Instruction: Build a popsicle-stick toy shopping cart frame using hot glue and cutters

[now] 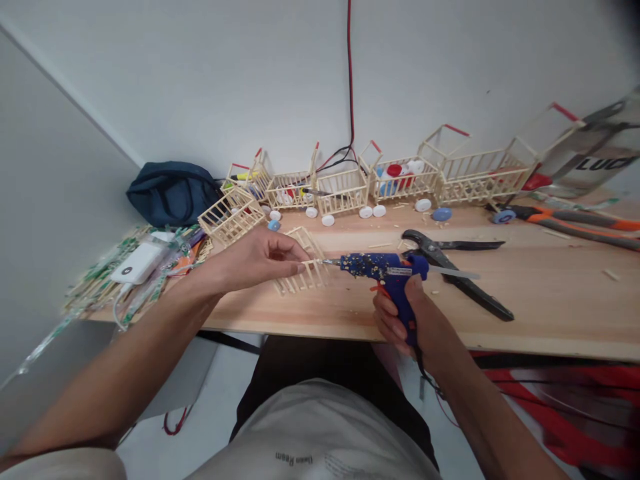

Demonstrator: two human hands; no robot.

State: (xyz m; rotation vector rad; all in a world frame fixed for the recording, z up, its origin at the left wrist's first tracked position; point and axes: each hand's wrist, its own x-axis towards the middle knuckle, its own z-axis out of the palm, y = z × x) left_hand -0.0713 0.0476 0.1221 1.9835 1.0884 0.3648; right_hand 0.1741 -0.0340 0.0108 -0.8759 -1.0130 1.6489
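My right hand (407, 313) is wrapped round the handle of a blue hot glue gun (367, 265), a glue stick jutting from its back end. Its nozzle points left and meets the edge of a small frame of thin wooden sticks (300, 283); whether it touches cannot be made out. Pinched between the thumb and fingers of my left hand (263, 257) is the top edge of that stick frame. Just behind my left hand stands a small stick basket (233, 217). Black-handled cutters (457, 273) lie right of the glue gun.
Several miniature stick shopping carts (345, 190) with bottle-cap wheels line the wall. Orange-and-grey pliers (590, 220) lie at the right. A dark blue pouch (173, 193), a white power bank (140, 260) and wrapped stick bundles (105, 273) are at the left. The wooden table's (320, 320) front edge runs before me.
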